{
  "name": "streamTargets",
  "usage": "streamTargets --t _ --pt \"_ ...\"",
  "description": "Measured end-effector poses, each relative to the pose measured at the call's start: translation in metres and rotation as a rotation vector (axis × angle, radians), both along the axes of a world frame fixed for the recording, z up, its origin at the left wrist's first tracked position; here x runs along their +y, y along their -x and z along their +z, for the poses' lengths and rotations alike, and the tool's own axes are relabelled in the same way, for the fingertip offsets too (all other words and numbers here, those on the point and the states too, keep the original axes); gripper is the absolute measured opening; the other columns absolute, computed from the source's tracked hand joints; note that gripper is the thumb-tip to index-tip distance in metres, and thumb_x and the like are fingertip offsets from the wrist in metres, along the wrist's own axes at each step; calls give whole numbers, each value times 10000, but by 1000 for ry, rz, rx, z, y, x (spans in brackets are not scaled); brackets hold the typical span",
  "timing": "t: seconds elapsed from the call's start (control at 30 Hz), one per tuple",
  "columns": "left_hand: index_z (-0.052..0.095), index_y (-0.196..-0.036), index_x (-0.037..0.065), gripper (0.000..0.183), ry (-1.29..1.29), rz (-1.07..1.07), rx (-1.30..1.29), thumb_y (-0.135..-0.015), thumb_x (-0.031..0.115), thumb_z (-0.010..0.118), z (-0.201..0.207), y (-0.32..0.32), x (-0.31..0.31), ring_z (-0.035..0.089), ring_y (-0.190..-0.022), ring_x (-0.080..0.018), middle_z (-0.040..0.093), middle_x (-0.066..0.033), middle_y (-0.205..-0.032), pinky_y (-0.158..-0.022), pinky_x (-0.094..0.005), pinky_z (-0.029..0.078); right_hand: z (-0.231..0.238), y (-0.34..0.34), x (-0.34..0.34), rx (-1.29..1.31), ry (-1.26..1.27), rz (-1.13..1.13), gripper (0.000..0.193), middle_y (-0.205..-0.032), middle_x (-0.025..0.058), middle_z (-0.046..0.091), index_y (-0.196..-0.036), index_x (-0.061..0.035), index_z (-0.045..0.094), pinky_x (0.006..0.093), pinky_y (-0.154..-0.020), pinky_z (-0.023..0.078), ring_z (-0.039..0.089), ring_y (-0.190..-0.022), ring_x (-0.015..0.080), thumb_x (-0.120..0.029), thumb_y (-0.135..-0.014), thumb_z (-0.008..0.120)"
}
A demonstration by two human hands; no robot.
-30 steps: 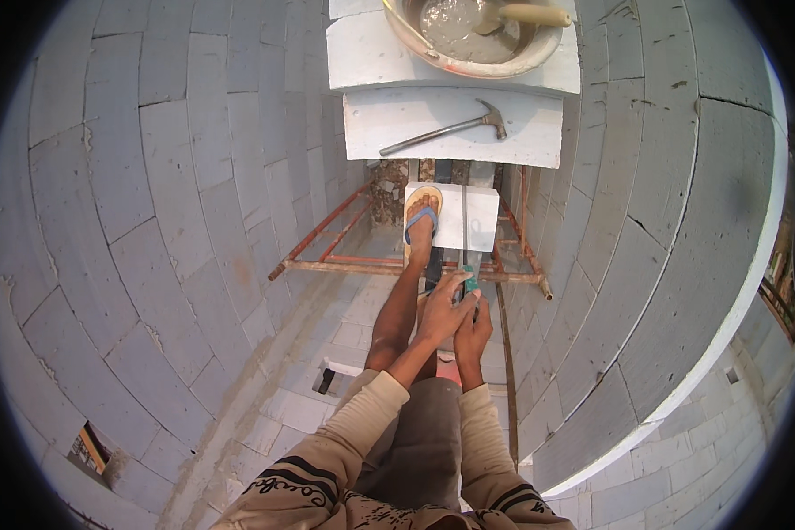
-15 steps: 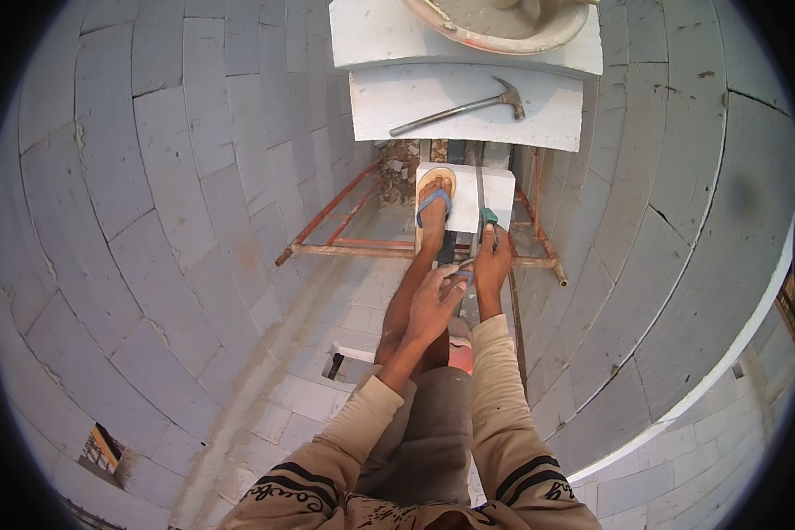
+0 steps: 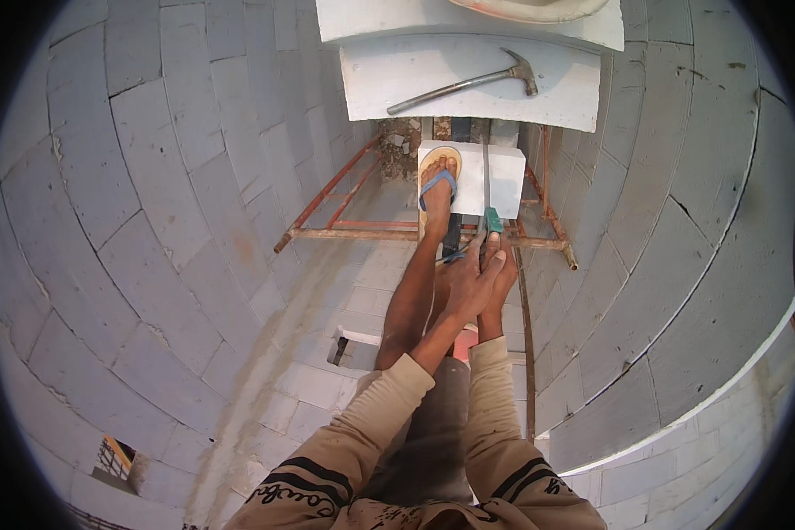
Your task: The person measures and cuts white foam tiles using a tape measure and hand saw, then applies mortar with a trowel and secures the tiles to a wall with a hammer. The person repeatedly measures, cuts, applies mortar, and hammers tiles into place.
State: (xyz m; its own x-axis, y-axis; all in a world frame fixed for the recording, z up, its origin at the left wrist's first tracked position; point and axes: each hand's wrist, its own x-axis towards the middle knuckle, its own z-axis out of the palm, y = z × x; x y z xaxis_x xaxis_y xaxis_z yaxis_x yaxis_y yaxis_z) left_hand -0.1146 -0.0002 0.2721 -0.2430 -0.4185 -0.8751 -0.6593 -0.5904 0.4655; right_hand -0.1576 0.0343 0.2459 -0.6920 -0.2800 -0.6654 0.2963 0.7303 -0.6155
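A hand saw (image 3: 493, 219) with a green handle lies lengthwise over a small white block (image 3: 509, 172), its narrow blade pointing away from me. My right hand (image 3: 503, 280) is closed around the rear of the handle. Laid against it from the left, my left hand (image 3: 471, 288) also closes on the handle, and its fingers partly hide the right hand's grip. My left foot in a blue-strapped sandal (image 3: 438, 190) stands on the left part of the same block.
Beyond the small block, a claw hammer (image 3: 468, 86) lies on a larger white block (image 3: 371, 79). A basin (image 3: 539, 9) shows at the top edge. Rusty scaffold tubes (image 3: 353, 234) surround the footing. Grey block walls (image 3: 185, 177) rise on both sides, with a floor far below.
My left hand has moved right and forward, from beside the right wrist onto the saw handle. The view has shifted slightly, so the blocks and hammer sit higher.
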Motion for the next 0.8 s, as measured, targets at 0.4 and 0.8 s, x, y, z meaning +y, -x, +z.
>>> streamTargets --t 0.4,0.8 --pt "257 -1613 -84 1010 59 -183 95 -887 369 793 50 -21 30 534 -1398 -480 491 -348 -1504 -1185 -477 415 67 -39 59 41 -81 9 423 -951 205 703 -1263 -3 674 442 -709 493 640 -778 321 -380 -1125 541" --pt "417 -1549 17 603 -152 9 74 -1038 250 638 -82 19 -15 606 -1272 -281 629 -192 -1341 -1107 -396 455 -37 10 5 -102 -32 -33 515 -985 169 752 -1265 17 715 407 -797 546 694 -891 232 -454 -1109 578"
